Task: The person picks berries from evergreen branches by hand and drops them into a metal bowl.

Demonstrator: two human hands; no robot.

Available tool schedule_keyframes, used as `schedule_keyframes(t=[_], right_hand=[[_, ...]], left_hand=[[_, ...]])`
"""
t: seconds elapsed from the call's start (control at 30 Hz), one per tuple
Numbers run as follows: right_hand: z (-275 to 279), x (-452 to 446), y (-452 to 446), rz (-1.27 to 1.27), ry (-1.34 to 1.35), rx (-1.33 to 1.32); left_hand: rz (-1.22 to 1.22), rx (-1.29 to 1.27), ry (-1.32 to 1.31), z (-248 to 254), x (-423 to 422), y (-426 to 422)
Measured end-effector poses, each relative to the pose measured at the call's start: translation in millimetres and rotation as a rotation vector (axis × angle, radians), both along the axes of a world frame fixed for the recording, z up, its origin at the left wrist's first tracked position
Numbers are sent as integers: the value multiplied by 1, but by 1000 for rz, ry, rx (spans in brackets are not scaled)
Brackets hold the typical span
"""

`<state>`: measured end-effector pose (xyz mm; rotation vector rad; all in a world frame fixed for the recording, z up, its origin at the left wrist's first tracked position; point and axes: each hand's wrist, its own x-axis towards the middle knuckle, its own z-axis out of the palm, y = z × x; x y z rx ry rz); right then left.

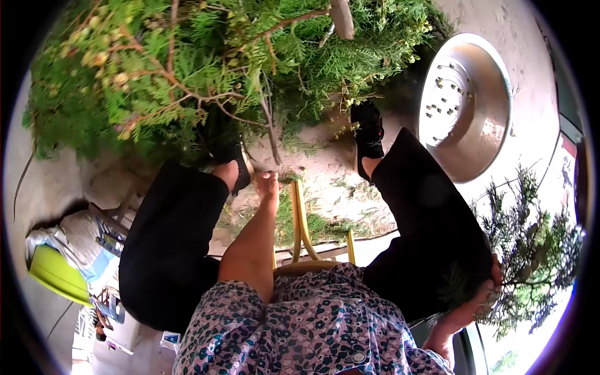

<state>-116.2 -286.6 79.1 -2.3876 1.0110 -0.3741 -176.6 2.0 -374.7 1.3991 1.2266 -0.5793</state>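
And there was the left hand (267, 182), down low between the knees, fingers by the lower end of a stem; whether they gripped it or were open, I could not tell! Out to the side, the right hand (484, 292) had closed round a sprig (531, 269), held wide of the right knee, probably so its foliage stood off the lap. The big branches (206, 69) spread just beyond the left hand, low over the floor, within easy reach. Ahead of the right hand sat the metal basin (484, 125), small green pieces (445, 100) loose in its bottom; its high wall likely served to pen them in. Shoes planted apart gave the left hand room, right beside the yellow frame (299, 219). Brands, labels? No writing large enough to read
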Motion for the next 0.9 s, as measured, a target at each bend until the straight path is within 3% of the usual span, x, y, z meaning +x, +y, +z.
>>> schedule_keyframes(t=[0.07, 0.1, 0.2, 0.27, 0.3, 0.33, 0.47, 0.5, 0.57, 0.63, 0.7, 0.73, 0.9], right_hand=[[3, 1, 5, 7, 38, -21], [2, 5, 9, 71, 321, -290], [8, 8, 12, 20, 225, -220], [10, -1, 7, -24, 174, -175], [14, -15, -3, 13, 287, -335], [12, -11, -1, 29, 296, -344], [8, -2, 1, -43, 358, -372], [5, -2, -1, -42, 326, -346], [3, -3, -6, -40, 263, -302], [-2, -5, -10, -39, 213, -267], [-5, -8, -13, -40, 167, -237], [-8, -10, -15, -41, 143, -215], [-18, -29, -27, 10, -101, -79]], left_hand=[[12, 26, 52, 2, 10, 0], [9, 23, 57, 0, 12, -1], [64, 47, 74, 1, 14, -5], [41, 172, -162, 10, 14, -12], [-370, 392, -33, 18, 27, -12], [-492, 505, -283, 29, 27, -25], [-835, 421, -595, 63, 57, -55], [-911, 263, -516, 41, 42, -56], [-1267, 406, -625, -21, 1, -57], [-1408, 621, -815, -12, 19, -60], [-1849, 498, -482, -14, 29, -61], [-1847, 507, -486, -12, 36, -61], [-892, -8, -115, 39, 74, -64]])
